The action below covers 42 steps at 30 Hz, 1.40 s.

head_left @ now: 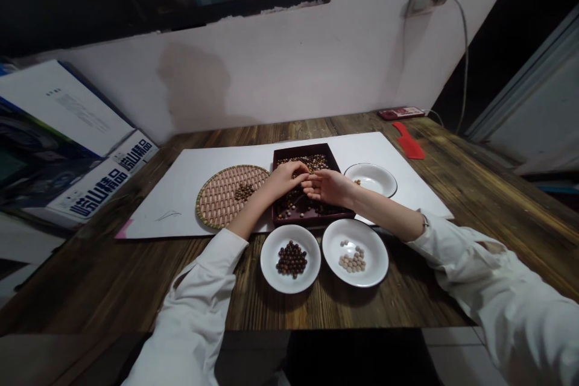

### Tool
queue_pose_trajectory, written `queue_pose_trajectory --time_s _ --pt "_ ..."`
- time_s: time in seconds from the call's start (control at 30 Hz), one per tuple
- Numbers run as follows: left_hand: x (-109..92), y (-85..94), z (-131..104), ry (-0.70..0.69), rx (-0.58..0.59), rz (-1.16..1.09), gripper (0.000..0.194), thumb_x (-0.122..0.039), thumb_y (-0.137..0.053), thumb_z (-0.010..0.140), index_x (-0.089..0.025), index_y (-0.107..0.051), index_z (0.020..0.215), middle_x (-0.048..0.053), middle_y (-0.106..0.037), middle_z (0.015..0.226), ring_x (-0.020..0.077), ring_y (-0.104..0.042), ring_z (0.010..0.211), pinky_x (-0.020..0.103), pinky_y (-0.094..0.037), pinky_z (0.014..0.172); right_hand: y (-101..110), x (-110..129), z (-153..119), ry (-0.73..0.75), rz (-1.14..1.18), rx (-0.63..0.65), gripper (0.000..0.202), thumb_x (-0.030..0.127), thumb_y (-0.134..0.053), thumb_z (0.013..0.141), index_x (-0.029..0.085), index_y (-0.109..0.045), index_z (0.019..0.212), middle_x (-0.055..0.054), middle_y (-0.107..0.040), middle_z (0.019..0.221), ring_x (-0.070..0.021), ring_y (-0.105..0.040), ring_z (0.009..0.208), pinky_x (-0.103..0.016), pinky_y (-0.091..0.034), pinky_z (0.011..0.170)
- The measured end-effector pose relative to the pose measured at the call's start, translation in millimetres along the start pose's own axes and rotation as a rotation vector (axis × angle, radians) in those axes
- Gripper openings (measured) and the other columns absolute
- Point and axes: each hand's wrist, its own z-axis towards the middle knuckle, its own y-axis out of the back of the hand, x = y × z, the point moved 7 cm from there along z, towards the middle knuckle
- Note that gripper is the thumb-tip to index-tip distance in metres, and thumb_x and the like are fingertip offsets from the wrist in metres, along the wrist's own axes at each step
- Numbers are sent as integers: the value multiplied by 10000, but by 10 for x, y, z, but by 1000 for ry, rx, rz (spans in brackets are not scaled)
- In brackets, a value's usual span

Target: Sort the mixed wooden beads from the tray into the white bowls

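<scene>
Over the dark red tray (312, 216) of mixed beads (312, 161), my two hands meet with fingertips touching or nearly so. My left hand (288, 177) bends in a pinch, thumb against fingers; whatever it grips is too small to make out. With its palm turned up, my right hand (332, 187) has loosely bent fingers held apart, and no bead shows on it. A round woven mat (215, 196) left of the tray bears a cluster of brown beads (245, 192). Nearer me, one white bowl (271, 274) holds dark brown beads (292, 259), another bowl (377, 268) pale beads (353, 260).
A third white bowl (377, 180), partly behind my right forearm, has a few yellowish beads. The tray and mat rest on a white board (163, 193). A red scoop-like piece (409, 143) and a phone (401, 113) lie at the right. Boxes (99, 175) stand left.
</scene>
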Motion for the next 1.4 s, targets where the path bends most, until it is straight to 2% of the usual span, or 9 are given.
queue_pose_trajectory --time_s 0.4,0.8,1.1,1.4 --pt "-5 6 -8 21 -11 -24 162 -293 -562 906 -171 -655 958 32 -729 945 165 -664 873 285 -500 824 24 -12 52 1 16 45 299 177 -312 984 131 -578 855 -72 -644 694 -137 -615 606 -239 -503 607" --pt "8 -7 -18 25 0 -26 170 -322 -550 913 -181 -635 954 25 -725 930 169 -663 869 285 -490 807 45 -24 67 -2 18 53 278 185 -337 964 149 -565 809 -40 -595 608 -134 -553 568 -237 -460 588" --pt "-2 -32 -25 12 24 14 164 -323 -543 917 -192 -634 953 28 -726 925 174 -666 857 288 -492 795 -7 -36 65 -6 51 122 295 206 -311 976 185 -448 717 29 -386 512 -103 -367 458 -222 -341 483" --pt "3 -35 -24 14 25 22 156 -317 -539 916 -188 -624 942 32 -717 910 178 -660 842 289 -484 781 0 -27 64 -5 35 130 280 194 -304 976 191 -446 734 48 -338 494 -99 -324 429 -224 -331 464"
